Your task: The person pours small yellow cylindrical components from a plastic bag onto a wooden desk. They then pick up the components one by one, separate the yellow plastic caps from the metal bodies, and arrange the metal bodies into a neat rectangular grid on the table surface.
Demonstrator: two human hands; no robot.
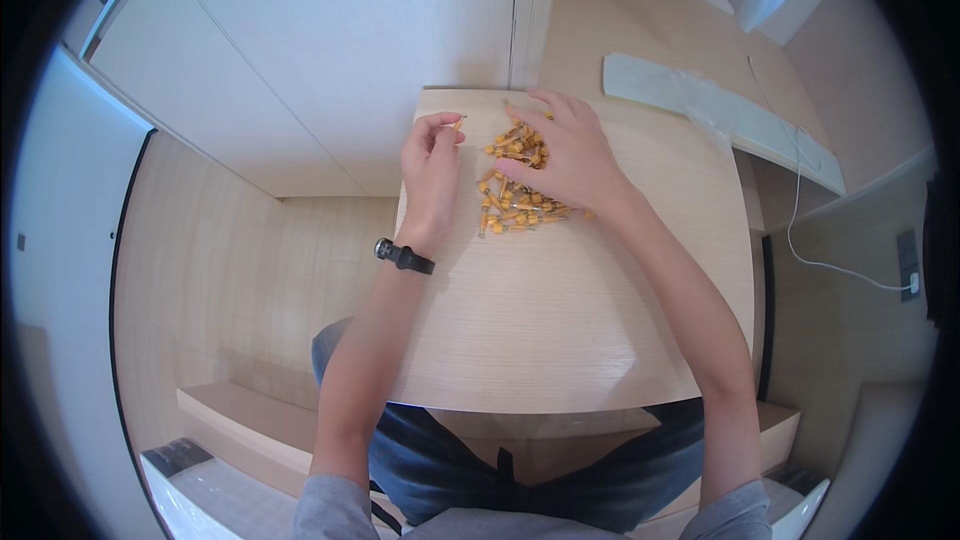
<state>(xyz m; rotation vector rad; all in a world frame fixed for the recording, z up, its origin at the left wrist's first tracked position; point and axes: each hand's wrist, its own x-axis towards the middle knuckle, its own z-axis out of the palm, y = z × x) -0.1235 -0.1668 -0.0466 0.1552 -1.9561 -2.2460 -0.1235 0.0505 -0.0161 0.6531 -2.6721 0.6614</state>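
A pile of yellow wall plugs with metal screws (515, 212) lies on the pale wooden table (540, 330), toward its far side. At the left of the pile, my left hand (432, 160) is closed in a pinch on a single yellow wall plug (459, 123), held near the table's far left edge. My right hand (570, 155) rests cupped over the pile's right side, thumb and fingers apart, touching the plugs. Its palm and fingers hide part of the pile. A black watch (404, 257) is on my left wrist.
White cabinet doors (330, 50) stand just past the table's far left edge. On the counter at the right lies a long white panel (650, 85) with clear plastic film (705, 105). A white cable (795, 210) runs down to a wall socket (908, 265).
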